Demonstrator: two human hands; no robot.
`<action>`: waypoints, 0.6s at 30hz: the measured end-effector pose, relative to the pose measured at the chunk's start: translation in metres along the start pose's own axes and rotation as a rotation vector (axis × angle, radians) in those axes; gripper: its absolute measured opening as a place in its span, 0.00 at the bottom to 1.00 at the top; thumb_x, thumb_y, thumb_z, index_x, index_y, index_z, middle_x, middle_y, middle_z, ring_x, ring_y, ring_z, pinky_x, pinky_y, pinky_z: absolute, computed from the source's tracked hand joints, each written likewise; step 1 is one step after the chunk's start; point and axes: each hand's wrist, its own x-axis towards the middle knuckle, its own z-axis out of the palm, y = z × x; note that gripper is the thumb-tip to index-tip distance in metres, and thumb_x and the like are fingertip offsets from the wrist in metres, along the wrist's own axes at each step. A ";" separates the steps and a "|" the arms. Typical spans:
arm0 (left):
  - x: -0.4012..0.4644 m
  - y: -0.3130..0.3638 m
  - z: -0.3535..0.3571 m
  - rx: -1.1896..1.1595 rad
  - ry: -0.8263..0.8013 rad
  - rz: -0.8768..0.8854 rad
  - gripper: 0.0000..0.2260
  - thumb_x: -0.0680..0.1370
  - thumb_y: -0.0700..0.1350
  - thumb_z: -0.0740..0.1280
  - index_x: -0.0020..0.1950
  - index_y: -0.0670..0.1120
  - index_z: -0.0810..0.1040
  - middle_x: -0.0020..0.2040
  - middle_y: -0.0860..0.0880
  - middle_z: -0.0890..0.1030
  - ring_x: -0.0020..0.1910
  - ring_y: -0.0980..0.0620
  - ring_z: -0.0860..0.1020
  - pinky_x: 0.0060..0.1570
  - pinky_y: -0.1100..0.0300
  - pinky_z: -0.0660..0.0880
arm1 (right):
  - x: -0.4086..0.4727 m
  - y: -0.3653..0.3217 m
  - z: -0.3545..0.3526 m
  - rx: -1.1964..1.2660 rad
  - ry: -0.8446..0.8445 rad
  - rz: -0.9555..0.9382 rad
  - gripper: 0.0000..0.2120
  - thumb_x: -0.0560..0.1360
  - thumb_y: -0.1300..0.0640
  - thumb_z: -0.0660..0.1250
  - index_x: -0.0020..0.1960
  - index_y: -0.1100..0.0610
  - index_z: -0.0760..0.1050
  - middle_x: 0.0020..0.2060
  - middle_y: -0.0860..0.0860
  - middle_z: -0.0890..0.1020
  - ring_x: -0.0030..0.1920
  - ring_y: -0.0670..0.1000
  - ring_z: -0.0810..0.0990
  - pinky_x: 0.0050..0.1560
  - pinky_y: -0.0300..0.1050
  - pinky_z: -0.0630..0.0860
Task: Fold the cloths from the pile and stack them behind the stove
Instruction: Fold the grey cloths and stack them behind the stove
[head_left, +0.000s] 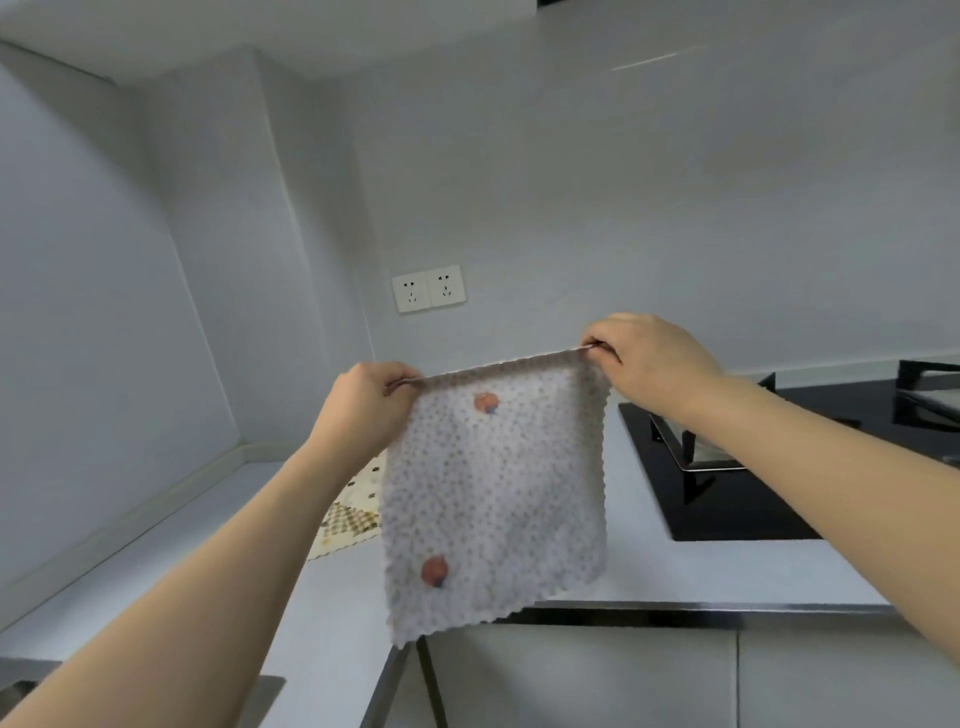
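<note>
- The left hand (363, 402) pinches the top left corner of a spotted cloth (493, 499), fingers curled tight round the edge.
- The right hand (649, 358) pinches the top right corner in the same way, thumb and fingers closed on the hem.
- The cloth hangs in the air between the two hands, above the front part of the countertop (701, 566) and clear of it.
- Its top edge is drawn taut from hand to hand and slopes upward toward the right hand, which sits higher and farther back.
- The cloth hangs flat and open as one sheet, roughly square, a little taller than wide; its long axis runs top to bottom, and the lower scalloped edge points down over the front edge of the counter.
- It is pale with small grey dots and bears two orange-red motifs, one near the top, one near the bottom left.
- The pile of cloths (348, 514) lies on the countertop behind and left of the held cloth, partly hidden by the left forearm; a yellow-patterned one shows.
- The stove (727, 499), black glass with a pan support, is set into the countertop to the right, under the right forearm.
- Two wall sockets (428, 288) sit on the pale wall behind the hands.
- A corner of a sink (21, 686) shows at the lower left.
</note>
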 end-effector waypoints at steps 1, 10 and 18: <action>0.003 -0.001 0.009 0.016 -0.024 -0.014 0.09 0.79 0.43 0.63 0.48 0.50 0.83 0.42 0.54 0.83 0.43 0.51 0.81 0.44 0.55 0.78 | -0.002 0.006 0.006 0.000 -0.016 0.015 0.10 0.81 0.56 0.59 0.55 0.55 0.78 0.51 0.49 0.80 0.51 0.53 0.77 0.49 0.49 0.75; 0.050 -0.074 0.126 0.089 -0.130 -0.141 0.11 0.78 0.40 0.65 0.44 0.53 0.83 0.46 0.53 0.84 0.46 0.52 0.78 0.47 0.59 0.74 | -0.006 0.063 0.135 0.192 -0.190 0.241 0.10 0.79 0.58 0.60 0.50 0.55 0.80 0.47 0.50 0.82 0.48 0.53 0.79 0.49 0.49 0.77; 0.029 -0.103 0.145 0.216 -0.086 0.149 0.10 0.78 0.38 0.65 0.52 0.48 0.84 0.51 0.52 0.80 0.45 0.51 0.76 0.46 0.57 0.73 | -0.034 0.065 0.162 0.143 -0.171 0.176 0.11 0.79 0.59 0.58 0.54 0.53 0.78 0.52 0.48 0.78 0.50 0.52 0.77 0.47 0.47 0.74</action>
